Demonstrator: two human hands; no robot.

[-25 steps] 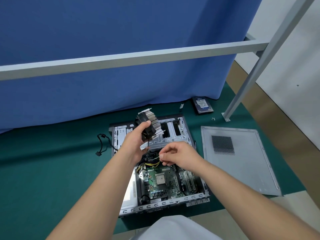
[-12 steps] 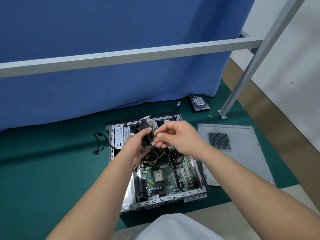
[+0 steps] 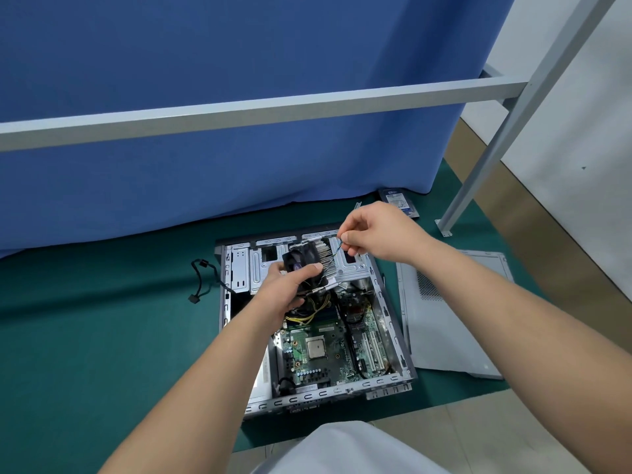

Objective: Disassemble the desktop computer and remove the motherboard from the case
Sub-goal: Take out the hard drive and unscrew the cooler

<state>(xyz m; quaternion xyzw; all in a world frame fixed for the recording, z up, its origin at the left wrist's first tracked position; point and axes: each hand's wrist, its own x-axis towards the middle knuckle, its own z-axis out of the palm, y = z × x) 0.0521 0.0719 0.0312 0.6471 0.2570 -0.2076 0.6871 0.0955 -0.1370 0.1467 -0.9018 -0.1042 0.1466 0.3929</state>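
The open computer case (image 3: 393, 316) lies on its side on the green mat. Inside it sits the green motherboard (image 3: 325, 350) with the bare CPU (image 3: 315, 347) showing. My left hand (image 3: 287, 289) holds the CPU cooler (image 3: 307, 261), a black fan on silver fins, above the case's drive bay. My right hand (image 3: 372, 234) is up and to the right of the cooler, pinching its thin fan cable (image 3: 340, 246) between thumb and fingers. Yellow and black power wires (image 3: 307, 314) lie over the board's upper edge.
The grey side panel (image 3: 444, 330) lies flat to the right of the case. A hard drive (image 3: 398, 201) rests by the blue curtain at the back. A loose black cable (image 3: 201, 278) lies left of the case. A grey metal frame bar (image 3: 273, 109) crosses overhead, its leg (image 3: 478, 176) at right.
My right hand has risen from the motherboard to the cooler, then moved up and right, drawing the fan cable out. My left hand tilted the cooler and lowered it slightly.
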